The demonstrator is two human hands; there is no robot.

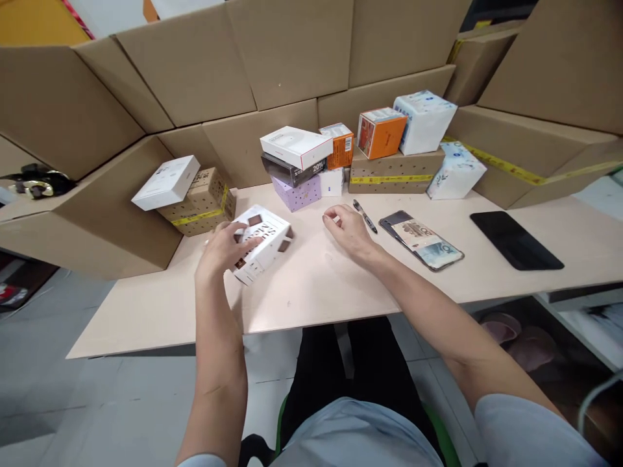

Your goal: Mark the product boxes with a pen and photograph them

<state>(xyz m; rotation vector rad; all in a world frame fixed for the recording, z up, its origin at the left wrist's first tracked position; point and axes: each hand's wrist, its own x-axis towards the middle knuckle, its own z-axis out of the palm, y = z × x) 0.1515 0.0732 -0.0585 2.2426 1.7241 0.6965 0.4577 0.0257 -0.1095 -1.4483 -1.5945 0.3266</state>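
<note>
The left hand (224, 250) held the white box (260, 243) on the desk (341, 285), while the right hand (348, 230) rested open and empty just beside it, so a firm, flat hold seemed best.

A black pen (365, 216) lies just beside a phone (421, 240) with a printed case. A black tablet (516, 240) lies well apart, to the right. Stacked small boxes (302, 162) stand along the cardboard wall (272, 58). A dark object (36, 180), possibly a tape dispenser, rests at far left.
</note>
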